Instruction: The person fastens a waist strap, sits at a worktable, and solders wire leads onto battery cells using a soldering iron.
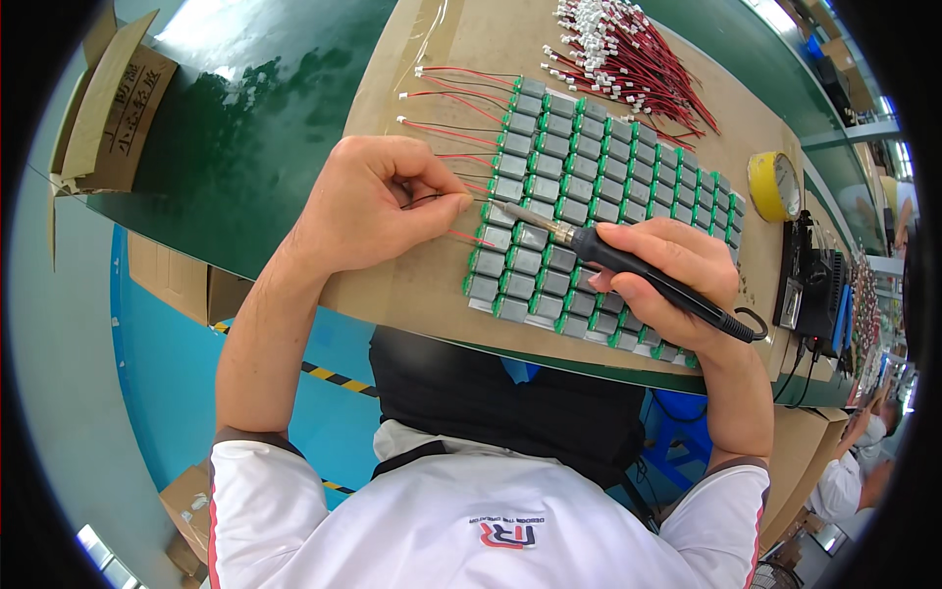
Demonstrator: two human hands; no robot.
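My left hand [378, 204] pinches a thin black wire [424, 200] at the left edge of a block of small grey battery cells [574, 211] with green ends, set in rows. In my right hand [677, 280] is a soldering iron [638, 270] with a black handle. Its metal tip points left and meets the wire end by my left fingertips; whether it touches is too small to tell. Red and black wires with white plugs [451, 98] stick out from the upper cells of the left row. A red wire lies just below my left hand.
A pile of red and black plug wires [638, 69] lies at the far side of the cardboard-covered table. To the right are a yellow tape roll [774, 187] and a black soldering station [819, 294]. An open carton [113, 118] stands at the far left. Other people sit at right.
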